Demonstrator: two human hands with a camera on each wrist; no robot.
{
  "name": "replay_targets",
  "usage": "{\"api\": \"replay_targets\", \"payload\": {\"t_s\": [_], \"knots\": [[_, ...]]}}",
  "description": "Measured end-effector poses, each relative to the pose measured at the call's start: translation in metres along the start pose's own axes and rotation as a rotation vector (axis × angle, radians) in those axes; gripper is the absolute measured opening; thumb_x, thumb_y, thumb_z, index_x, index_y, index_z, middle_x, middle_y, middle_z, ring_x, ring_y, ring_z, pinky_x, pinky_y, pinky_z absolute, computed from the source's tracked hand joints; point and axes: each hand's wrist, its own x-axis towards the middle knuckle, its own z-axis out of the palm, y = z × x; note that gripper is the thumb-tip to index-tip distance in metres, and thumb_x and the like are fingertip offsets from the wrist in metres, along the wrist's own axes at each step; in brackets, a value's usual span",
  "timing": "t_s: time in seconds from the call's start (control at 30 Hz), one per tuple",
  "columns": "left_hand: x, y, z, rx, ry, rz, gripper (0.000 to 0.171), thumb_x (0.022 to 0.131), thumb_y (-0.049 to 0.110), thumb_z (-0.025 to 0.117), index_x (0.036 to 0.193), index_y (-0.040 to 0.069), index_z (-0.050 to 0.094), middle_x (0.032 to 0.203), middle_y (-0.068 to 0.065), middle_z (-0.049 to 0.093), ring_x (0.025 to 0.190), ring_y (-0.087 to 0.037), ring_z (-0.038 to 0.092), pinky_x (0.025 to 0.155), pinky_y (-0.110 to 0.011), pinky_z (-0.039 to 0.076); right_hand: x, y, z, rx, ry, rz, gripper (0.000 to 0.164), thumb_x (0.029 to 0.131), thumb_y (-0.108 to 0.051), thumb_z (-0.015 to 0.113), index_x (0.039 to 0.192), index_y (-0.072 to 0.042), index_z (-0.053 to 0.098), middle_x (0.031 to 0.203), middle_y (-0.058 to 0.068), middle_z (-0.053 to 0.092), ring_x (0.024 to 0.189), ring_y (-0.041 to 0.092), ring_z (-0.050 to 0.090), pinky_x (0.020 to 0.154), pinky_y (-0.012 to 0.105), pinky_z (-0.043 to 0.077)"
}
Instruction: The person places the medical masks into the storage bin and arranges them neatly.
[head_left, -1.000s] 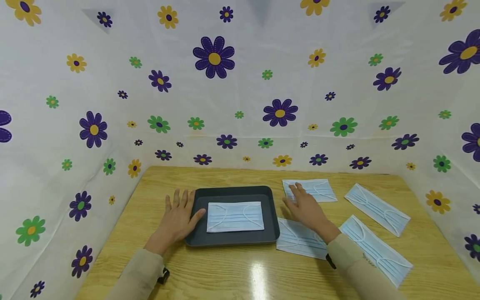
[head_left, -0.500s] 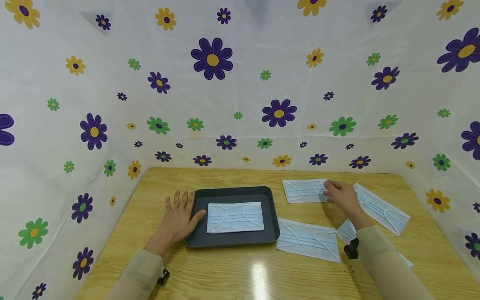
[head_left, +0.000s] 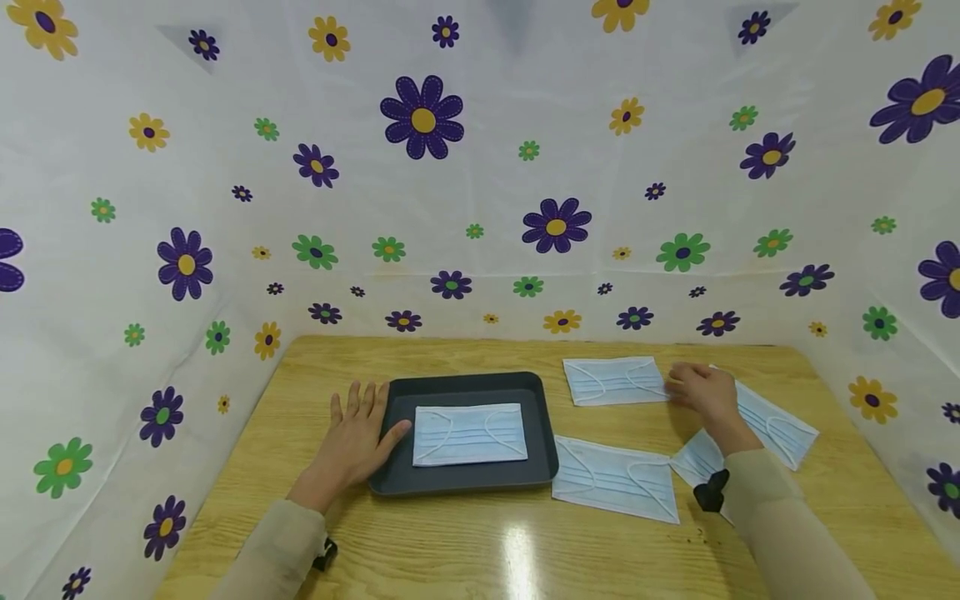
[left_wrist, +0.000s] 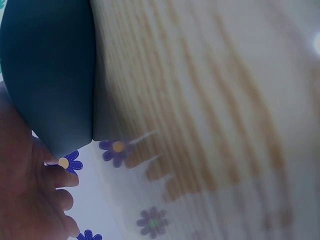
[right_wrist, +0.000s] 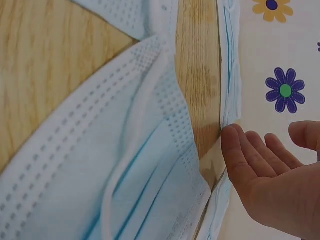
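Observation:
My left hand (head_left: 352, 442) lies with spread fingers along the left rim of a dark grey tray (head_left: 465, 481), its thumb over the edge. A pale blue face mask (head_left: 470, 435) lies flat inside. To the right, my right hand (head_left: 708, 400) hovers beside the right end of the back face mask (head_left: 611, 382). Its fingers are loosely bent and the thumb stands apart in the right wrist view, nothing between them. The hand partly covers the far right face mask (head_left: 780, 423). Below its wrist, another face mask (head_left: 696, 457) is mostly hidden by the sleeve.
One more face mask (head_left: 615, 479) lies by the tray's lower right corner, its end meeting the mask under the wrist. The wooden table (head_left: 420, 542) is enclosed at the back and sides by a white flowered cloth (head_left: 465, 183). Each wrist carries a small black device.
My right hand has swung rightward from above the back mask to the space past its right end, its fingers now more bent. The left hand, tray and masks stay put.

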Motion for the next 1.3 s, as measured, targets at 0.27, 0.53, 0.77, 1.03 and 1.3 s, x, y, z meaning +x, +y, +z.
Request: {"api": "replay_targets", "payload": {"t_s": [0.27,0.53,0.77,1.03,1.3], "knots": [[0.0,0.001,-0.001,-0.003,-0.012,-0.006,0.089,0.1,0.068,0.03,0.159,0.003,0.017,0.161,-0.026,0.02,0.151,-0.047,0.006,0.116,-0.069,0.001,0.001,0.001,-0.002,0.039,0.055,0.068,0.06,0.103,-0.038,0.047,0.149,0.001,0.041,0.148,0.022,0.047,0.091,0.004,0.068,0.084,0.024,0.057],[0.0,0.003,-0.001,-0.012,-0.011,-0.012,0.088,0.099,0.067,0.032,0.159,0.003,0.018,0.161,-0.026,0.022,0.15,-0.047,0.008,0.116,-0.069,0.003,0.003,0.004,-0.002,0.061,0.105,0.104,0.052,0.099,-0.028,0.055,0.142,0.0,0.049,0.131,0.018,0.059,0.075,-0.001,0.066,0.078,0.025,0.059],[0.0,0.003,-0.002,-0.016,0.0,-0.01,0.089,0.099,0.067,0.033,0.158,0.002,0.019,0.16,-0.027,0.023,0.15,-0.047,0.009,0.116,-0.069,0.005,0.003,0.005,0.0,0.056,0.118,0.088,0.051,0.096,-0.019,0.061,0.14,0.003,0.05,0.126,0.015,0.057,0.071,-0.001,0.063,0.073,0.025,0.059],[-0.001,0.002,-0.002,-0.02,-0.012,-0.014,0.09,0.099,0.068,0.032,0.158,0.002,0.018,0.16,-0.027,0.023,0.15,-0.048,0.009,0.116,-0.069,0.004,0.003,0.012,0.003,-0.015,0.139,0.046,0.05,0.089,-0.012,0.07,0.135,0.003,0.057,0.123,0.013,0.059,0.07,0.0,0.061,0.066,0.015,0.055],[0.0,0.001,-0.001,-0.034,-0.011,-0.014,0.091,0.098,0.069,0.032,0.159,0.003,0.017,0.16,-0.028,0.022,0.15,-0.048,0.008,0.116,-0.069,0.002,-0.001,0.011,0.002,-0.21,0.209,0.008,0.046,0.088,-0.019,0.068,0.127,0.004,0.063,0.124,0.023,0.062,0.099,0.025,0.059,0.069,0.019,0.049]]}}
